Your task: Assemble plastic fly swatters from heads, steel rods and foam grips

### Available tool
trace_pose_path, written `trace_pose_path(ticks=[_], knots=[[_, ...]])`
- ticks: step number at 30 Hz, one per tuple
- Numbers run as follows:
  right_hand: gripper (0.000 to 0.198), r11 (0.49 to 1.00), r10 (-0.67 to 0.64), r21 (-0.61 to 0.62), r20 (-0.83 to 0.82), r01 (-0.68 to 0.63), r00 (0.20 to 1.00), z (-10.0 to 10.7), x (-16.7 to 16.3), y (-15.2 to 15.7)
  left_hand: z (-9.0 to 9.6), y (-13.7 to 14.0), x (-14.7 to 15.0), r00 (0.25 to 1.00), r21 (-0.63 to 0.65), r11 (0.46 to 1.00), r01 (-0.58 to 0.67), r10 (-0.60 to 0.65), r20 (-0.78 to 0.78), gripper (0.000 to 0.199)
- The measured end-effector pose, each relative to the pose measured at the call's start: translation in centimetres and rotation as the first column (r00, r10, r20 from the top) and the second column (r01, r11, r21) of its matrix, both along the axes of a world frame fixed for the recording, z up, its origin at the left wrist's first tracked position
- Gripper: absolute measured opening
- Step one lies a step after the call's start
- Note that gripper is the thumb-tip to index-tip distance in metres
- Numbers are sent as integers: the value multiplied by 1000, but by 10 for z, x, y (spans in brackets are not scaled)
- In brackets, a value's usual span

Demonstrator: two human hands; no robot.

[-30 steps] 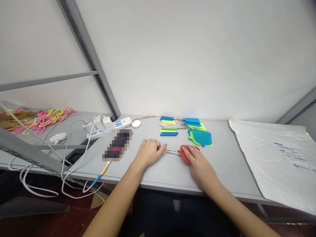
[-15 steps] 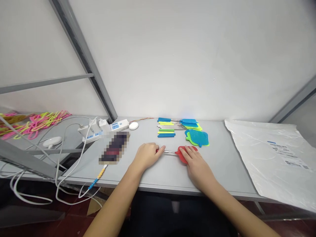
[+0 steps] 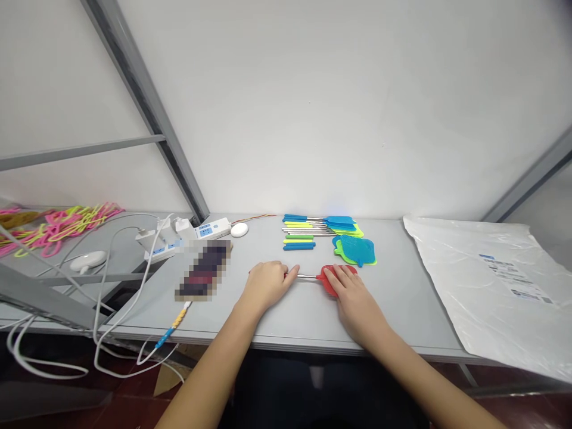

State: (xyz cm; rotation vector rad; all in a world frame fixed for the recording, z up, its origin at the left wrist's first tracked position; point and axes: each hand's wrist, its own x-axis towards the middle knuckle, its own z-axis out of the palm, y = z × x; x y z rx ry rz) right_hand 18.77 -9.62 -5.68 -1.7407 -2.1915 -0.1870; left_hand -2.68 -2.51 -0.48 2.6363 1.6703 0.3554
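Observation:
A red fly swatter [image 3: 326, 283] with a thin metal shaft lies across the grey table in front of me. My left hand [image 3: 267, 285] is closed round its handle end, which the fingers mostly cover. A short bit of red shows at either side of that hand. My right hand [image 3: 355, 301] rests flat over the perforated red head, fingers stretched out and covering part of it. Farther back are loose blue and green swatter heads [image 3: 356, 249], several loose handle grips [image 3: 299, 243], bare metal rods [image 3: 308, 230] and blue-headed fly swatters [image 3: 339, 221].
On the right lies a large white plastic bag [image 3: 482, 286] with a printed label. To the left are a pixelated phone-like object [image 3: 203, 271], a power strip [image 3: 212, 229] with plugs, a white disc [image 3: 239, 230] and white cables [image 3: 100, 298]. Pink and yellow cords [image 3: 67, 226] lie beyond the metal frame.
The view has shifted slightly. Both hands stay on the red fly swatter in nearly the same place, and a bit of red now shows past the left hand's outer side.

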Motion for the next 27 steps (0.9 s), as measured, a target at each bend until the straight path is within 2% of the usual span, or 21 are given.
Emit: trace_pose_path(ticks=[11, 17, 27], knots=[[59, 999, 7, 45, 39, -9, 999, 0, 0, 0, -3, -3, 6, 997, 31, 998, -50, 52, -48, 68], [60, 996, 56, 69, 63, -60, 996, 0, 2, -2, -3, -4, 10, 997, 125, 991, -40, 47, -60, 67], [55, 989, 51, 133, 102, -64, 993, 2, 1, -5, 1, -11, 18, 994, 208, 976, -61, 78, -76, 67]])
